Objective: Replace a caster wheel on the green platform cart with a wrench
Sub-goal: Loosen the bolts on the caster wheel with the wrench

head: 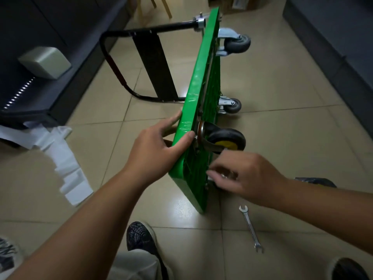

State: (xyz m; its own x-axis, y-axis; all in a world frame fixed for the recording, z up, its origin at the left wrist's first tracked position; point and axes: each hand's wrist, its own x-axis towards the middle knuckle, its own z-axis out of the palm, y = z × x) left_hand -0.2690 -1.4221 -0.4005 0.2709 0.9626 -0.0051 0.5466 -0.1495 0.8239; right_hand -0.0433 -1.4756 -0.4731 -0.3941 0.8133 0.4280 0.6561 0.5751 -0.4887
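Tiled floor (pixel 292 148) bears edge-standing cart (pixel 199 77), wrench (pixel 250 228), white packaging (pixel 66 168)

The tiled floor (pixel 292 128) is split lengthwise by the green cart (pixel 198 93), which is stood on its long edge; to its right a broad strip of bare tile is bounded by the dark unit (pixel 333 47) and broken only by the wrench (pixel 250 229) lying near; the underside is crowded by the far grey caster (pixel 237 44), the middle caster (pixel 232 105) and the black-and-yellow caster (pixel 226 140), with gaps between them; the left side is barred by the black handle (pixel 161 28) and, nearer, white packing (pixel 70 178); the near top edge is gripped by the left hand (pixel 155 150); the near underside corner is covered by the right hand (pixel 242 174).
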